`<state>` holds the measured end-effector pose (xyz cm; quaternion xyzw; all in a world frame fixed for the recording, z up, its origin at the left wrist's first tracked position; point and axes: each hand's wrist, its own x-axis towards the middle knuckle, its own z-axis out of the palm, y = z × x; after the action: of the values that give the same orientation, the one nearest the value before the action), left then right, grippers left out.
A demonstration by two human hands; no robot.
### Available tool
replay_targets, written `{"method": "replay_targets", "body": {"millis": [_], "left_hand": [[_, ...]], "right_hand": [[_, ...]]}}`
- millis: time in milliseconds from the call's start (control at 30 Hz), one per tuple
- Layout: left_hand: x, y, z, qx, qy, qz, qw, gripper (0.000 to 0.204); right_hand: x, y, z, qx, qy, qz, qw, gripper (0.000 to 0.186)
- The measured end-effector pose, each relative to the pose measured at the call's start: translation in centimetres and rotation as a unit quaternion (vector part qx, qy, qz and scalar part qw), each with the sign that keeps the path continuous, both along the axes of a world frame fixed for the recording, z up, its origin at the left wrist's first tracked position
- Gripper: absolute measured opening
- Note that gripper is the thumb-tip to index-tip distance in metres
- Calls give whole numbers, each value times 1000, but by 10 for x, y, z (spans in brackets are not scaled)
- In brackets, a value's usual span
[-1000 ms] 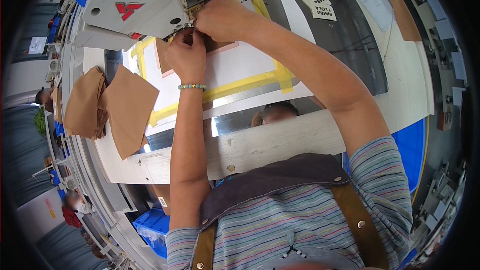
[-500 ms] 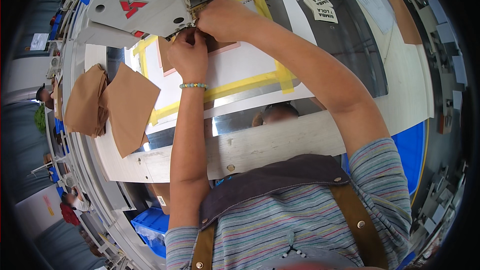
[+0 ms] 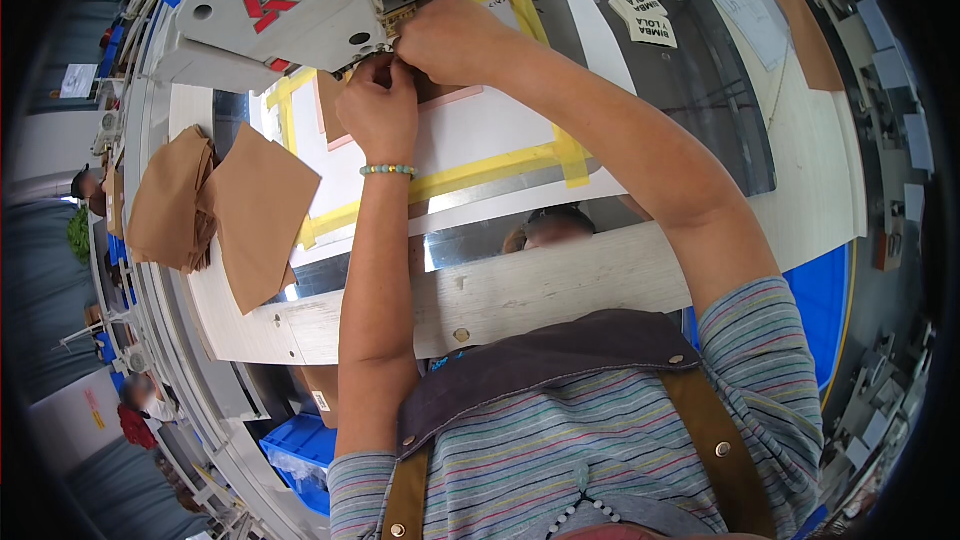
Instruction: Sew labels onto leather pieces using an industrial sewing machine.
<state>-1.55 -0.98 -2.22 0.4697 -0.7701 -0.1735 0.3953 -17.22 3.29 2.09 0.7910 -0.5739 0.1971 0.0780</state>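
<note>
A white sewing machine head (image 3: 280,10) hangs over a white template sheet (image 3: 460,140) edged with yellow tape (image 3: 480,158). On that sheet lies a brown piece (image 3: 440,92) with a pink border. My left hand (image 3: 378,105), wearing a bead bracelet, is closed with thumb and finger at the needle area, beside the brown piece. Just right of it, my right hand (image 3: 445,35) is curled over the piece, fingertips tucked by the machine's foot. What either hand pinches is hidden under the machine head and fingers.
Stacked brown cut pieces (image 3: 170,205) and a loose one (image 3: 260,210) lie left. Printed labels (image 3: 645,15), a paper drawing (image 3: 740,5) and a brown sheet (image 3: 805,35) are at right. Blue bins (image 3: 295,450) stand below the table (image 3: 540,280). Co-workers (image 3: 150,405) are at far left.
The view has shifted very slightly. Both my hands stay closed in about the same place at the needle, with no clear movement of the brown piece.
</note>
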Motion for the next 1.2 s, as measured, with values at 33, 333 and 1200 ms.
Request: {"method": "replay_targets", "body": {"millis": [33, 333, 1200], "left_hand": [[1, -1, -1, 0, 0, 0, 1000, 20], [7, -1, 0, 20, 33, -37, 999, 17], [44, 49, 47, 322, 264, -258, 872, 21]], "right_hand": [[0, 1, 1, -5, 3, 2, 1000, 6], [-30, -6, -13, 38, -113, -14, 993, 34], [-10, 67, 25, 43, -181, 86, 979, 36]]}}
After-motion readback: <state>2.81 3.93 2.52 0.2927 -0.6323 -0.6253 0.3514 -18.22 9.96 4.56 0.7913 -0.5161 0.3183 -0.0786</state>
